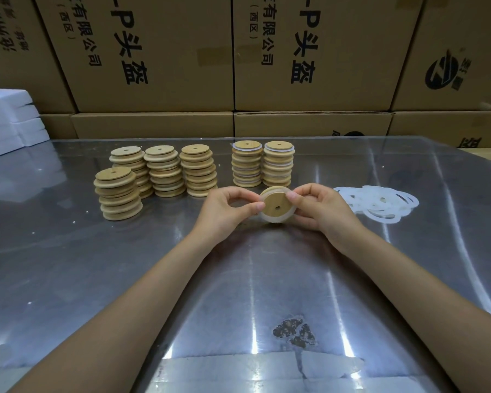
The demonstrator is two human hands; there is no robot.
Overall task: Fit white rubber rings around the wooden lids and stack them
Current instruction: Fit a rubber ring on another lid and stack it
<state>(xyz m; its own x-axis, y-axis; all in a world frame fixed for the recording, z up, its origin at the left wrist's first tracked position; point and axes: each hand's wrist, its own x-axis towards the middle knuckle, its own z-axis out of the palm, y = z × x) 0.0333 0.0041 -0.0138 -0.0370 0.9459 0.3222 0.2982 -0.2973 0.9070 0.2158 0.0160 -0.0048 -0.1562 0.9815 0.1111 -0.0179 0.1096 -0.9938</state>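
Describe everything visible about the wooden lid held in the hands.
The wooden lid is a round, pale disc with a small hole in its centre. A translucent white rubber ring sits around its edge. It is held above the table, tilted with its flat face toward the camera. The left hand pinches its left edge and the right hand its right edge.

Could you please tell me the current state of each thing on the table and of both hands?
Lid: held up, ring around it.
Left hand: pinching the lid.
Right hand: pinching the lid.
Bare lids: four stacks.
Ringed lids: two stacks.
Loose rings: piled flat.
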